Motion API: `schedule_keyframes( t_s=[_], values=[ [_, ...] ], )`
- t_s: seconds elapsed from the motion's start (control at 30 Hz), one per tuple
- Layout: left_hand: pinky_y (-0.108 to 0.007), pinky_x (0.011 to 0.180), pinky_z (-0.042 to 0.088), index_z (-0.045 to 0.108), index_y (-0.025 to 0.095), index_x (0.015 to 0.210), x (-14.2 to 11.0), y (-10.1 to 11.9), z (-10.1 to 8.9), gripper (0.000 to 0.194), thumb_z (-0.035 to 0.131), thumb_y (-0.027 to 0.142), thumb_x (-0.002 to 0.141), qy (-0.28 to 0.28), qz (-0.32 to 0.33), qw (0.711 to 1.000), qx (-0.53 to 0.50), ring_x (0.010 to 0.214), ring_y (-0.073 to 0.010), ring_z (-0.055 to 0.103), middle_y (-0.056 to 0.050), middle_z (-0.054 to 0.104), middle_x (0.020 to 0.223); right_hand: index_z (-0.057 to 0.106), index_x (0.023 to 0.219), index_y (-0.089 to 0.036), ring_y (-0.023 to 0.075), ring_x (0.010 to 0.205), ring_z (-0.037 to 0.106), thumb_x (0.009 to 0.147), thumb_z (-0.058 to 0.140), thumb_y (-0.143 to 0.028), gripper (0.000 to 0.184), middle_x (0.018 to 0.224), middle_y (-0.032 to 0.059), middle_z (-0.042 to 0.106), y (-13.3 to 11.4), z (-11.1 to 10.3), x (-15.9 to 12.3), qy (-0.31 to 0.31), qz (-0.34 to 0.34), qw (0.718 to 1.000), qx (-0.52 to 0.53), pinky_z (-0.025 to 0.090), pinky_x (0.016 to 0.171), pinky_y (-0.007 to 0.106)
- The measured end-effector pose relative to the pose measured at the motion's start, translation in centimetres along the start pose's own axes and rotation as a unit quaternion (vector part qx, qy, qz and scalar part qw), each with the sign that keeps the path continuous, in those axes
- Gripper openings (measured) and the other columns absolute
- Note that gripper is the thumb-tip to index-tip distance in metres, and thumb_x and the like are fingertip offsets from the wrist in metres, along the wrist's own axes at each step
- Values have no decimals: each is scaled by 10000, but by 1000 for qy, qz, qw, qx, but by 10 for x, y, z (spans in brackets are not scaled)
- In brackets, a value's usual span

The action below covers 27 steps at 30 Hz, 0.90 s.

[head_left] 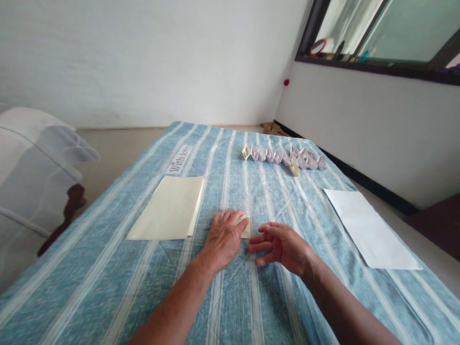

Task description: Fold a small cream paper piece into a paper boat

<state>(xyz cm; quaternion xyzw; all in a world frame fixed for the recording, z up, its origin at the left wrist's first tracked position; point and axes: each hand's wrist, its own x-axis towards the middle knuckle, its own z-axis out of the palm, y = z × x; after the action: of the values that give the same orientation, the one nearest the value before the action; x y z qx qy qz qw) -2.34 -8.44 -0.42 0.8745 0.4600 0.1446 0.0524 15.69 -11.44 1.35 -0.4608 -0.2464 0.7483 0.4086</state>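
Left hand (224, 239) lies flat on folded cream paper (246, 231), mostly hiding it, it seems; right hand (282, 248) just beside, fingers loosely spread

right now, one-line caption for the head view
Left hand on paper, right hand beside it, paper boats lined up beyond on a striped cloth.

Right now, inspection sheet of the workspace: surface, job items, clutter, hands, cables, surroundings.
surface: blue-and-white striped cloth
job's things: folded cream paper under the left hand; cream paper sheet to its left; white paper sheet to its right; row of small folded paper boats farther off
clutter: "With love" label on the cloth
hands: left hand on the folded paper; right hand open, close beside it
cables: nothing seen
surroundings: white wall; white-covered furniture at left; dark-framed window at upper right
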Motion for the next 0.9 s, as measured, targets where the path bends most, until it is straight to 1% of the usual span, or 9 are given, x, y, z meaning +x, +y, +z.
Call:
schedule_keyframes(
  t_s=[0.13, 0.27, 0.4, 0.5, 0.57, 0.67, 0.8, 0.83, 0.9],
  values=[
    [-499, 1014, 368, 600, 224, 1191, 0, 0, 1, 372, 447, 67, 890, 12, -2, 1000, -7, 1158, -258, 536, -91, 602, 1263, 575, 912, -137, 280, 824, 731, 797, 656, -199, 154, 834, 131, 725, -6, -1, 10, 3, -55, 998, 37, 587, 644, 377],
    [-485, 1016, 377, 592, 184, 1222, 0, 0, 1, 431, 426, 10, 864, 17, -13, 1000, -9, 1161, -263, 550, -111, 611, 1267, 560, 921, -144, 264, 758, 728, 813, 624, -181, 131, 791, 123, 713, -12, 2, 30, 47, -64, 996, 46, 579, 614, 366],
    [-481, 1016, 384, 604, 164, 1205, -1, 0, 1, 430, 427, -6, 852, 19, -7, 1000, -7, 1153, -268, 557, -110, 620, 1259, 566, 915, -157, 255, 772, 722, 812, 601, -151, 109, 796, 90, 702, -15, 6, 32, 82, -112, 989, 50, 589, 641, 380],
    [-496, 1017, 383, 602, 149, 1208, -1, -1, 1, 417, 428, 2, 859, 20, -5, 1000, -5, 1153, -275, 557, -119, 621, 1254, 574, 905, -142, 258, 751, 720, 824, 589, -168, 87, 792, 108, 698, -14, 9, 28, 61, -85, 994, 22, 585, 603, 371],
    [-502, 1023, 379, 594, 143, 1221, -1, -1, 1, 428, 424, -3, 857, 18, -5, 1000, -5, 1160, -274, 555, -125, 616, 1264, 573, 882, -140, 255, 744, 717, 829, 587, -177, 67, 783, 108, 691, -14, 10, 26, 88, -83, 993, 1, 580, 578, 358],
    [-502, 1028, 380, 591, 139, 1226, -1, -1, 1, 441, 416, -16, 852, 17, -5, 1000, -7, 1163, -270, 555, -127, 613, 1274, 570, 879, -152, 254, 757, 715, 819, 594, -189, 74, 790, 92, 687, -16, 10, 26, 119, -117, 986, 0, 583, 595, 370],
    [-523, 1019, 393, 600, 142, 1208, -1, -1, 0, 422, 425, -6, 853, 21, 0, 1000, -5, 1141, -279, 570, -130, 627, 1254, 576, 865, -159, 253, 748, 709, 767, 665, -255, 164, 813, 98, 692, -17, 10, 28, 63, -95, 993, -23, 567, 600, 367],
    [-526, 1017, 396, 601, 140, 1205, -2, -1, 1, 425, 427, -10, 848, 25, 1, 1000, -3, 1138, -282, 573, -132, 629, 1252, 573, 836, -159, 242, 725, 701, 745, 684, -271, 182, 796, 93, 687, -17, 11, 30, 75, -93, 992, -35, 555, 588, 350],
    [-527, 1013, 407, 605, 129, 1201, -2, -3, 3, 441, 428, -25, 828, 34, 7, 999, -2, 1134, -290, 579, -138, 634, 1252, 582, 819, -163, 217, 734, 687, 714, 703, -299, 209, 784, 68, 677, -16, 11, 32, 121, -131, 983, -45, 538, 615, 325]
  ],
)
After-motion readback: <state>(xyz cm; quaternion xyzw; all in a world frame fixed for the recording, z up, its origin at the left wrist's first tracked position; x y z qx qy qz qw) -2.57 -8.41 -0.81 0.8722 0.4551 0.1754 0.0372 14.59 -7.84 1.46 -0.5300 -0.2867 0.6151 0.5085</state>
